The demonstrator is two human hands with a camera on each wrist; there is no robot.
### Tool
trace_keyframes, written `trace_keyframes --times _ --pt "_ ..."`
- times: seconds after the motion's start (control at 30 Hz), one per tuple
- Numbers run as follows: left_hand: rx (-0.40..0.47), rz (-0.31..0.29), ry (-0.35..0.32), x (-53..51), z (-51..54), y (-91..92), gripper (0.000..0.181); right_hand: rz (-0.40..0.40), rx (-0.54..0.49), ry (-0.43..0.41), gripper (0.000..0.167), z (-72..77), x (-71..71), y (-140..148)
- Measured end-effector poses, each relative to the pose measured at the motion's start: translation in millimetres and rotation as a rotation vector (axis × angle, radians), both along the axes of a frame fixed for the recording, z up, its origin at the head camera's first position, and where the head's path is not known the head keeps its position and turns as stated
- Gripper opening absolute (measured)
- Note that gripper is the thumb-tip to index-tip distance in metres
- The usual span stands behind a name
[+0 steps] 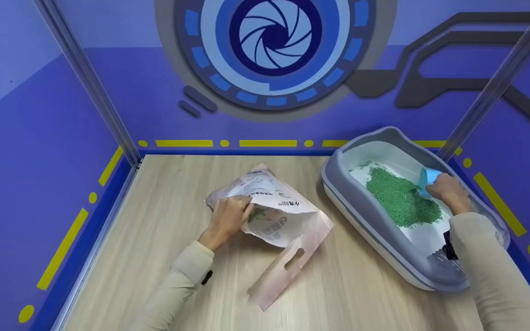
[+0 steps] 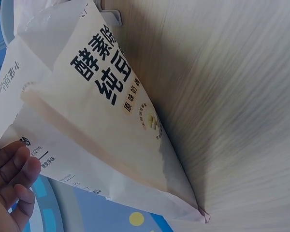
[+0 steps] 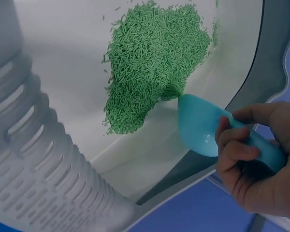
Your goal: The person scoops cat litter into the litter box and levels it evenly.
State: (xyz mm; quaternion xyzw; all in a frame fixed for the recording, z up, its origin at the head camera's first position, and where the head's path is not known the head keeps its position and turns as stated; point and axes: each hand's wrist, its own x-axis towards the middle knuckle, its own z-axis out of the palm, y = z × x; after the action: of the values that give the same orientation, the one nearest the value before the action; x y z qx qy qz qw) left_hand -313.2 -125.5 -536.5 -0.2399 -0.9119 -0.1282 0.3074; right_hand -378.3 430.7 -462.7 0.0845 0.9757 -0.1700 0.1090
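Observation:
My left hand [image 1: 229,215] holds the upper edge of a printed paper-like bag [image 1: 269,186], which lies on its side with its mouth gaping. In the left wrist view the bag [image 2: 111,130] fills much of the frame, and the curled fingers [image 2: 12,169] are at its edge. My right hand [image 1: 451,193] grips the handle of a light blue scoop [image 3: 200,121], tilted over the litter box [image 1: 361,220]. Green pellet litter [image 3: 150,63] trickles from the scoop's lip onto a heap on the white floor of the box.
A strip with a handle slot [image 1: 274,285] hangs from the bag's mouth toward the table's front. The grey slotted step [image 3: 53,159] of the litter box is at its near end. Purple-blue panels [image 1: 292,124] stand behind and at both sides of the wooden table [image 1: 168,184].

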Motion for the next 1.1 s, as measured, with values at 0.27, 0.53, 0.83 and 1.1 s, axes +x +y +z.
trace_keyframes --times 0.27,0.53,0.83,1.1 --pt "0.027 0.018 -0.042 1.8 3.7 -1.9 0.014 0.061 0.152 0.121 0.023 11.0 9.7 -6.3" --pt "0.049 0.012 -0.062 6.1 7.2 -2.9 0.019 0.101 0.030 0.208 0.027 38.0 23.5 -23.2" --pt "0.028 0.008 -0.020 12.3 -0.1 -6.2 0.016 0.245 -0.159 0.213 0.044 78.2 55.7 -66.2" --pt "0.006 0.018 0.075 11.9 4.9 -4.5 0.020 0.271 -0.428 0.030 0.038 102.2 99.3 -103.6"
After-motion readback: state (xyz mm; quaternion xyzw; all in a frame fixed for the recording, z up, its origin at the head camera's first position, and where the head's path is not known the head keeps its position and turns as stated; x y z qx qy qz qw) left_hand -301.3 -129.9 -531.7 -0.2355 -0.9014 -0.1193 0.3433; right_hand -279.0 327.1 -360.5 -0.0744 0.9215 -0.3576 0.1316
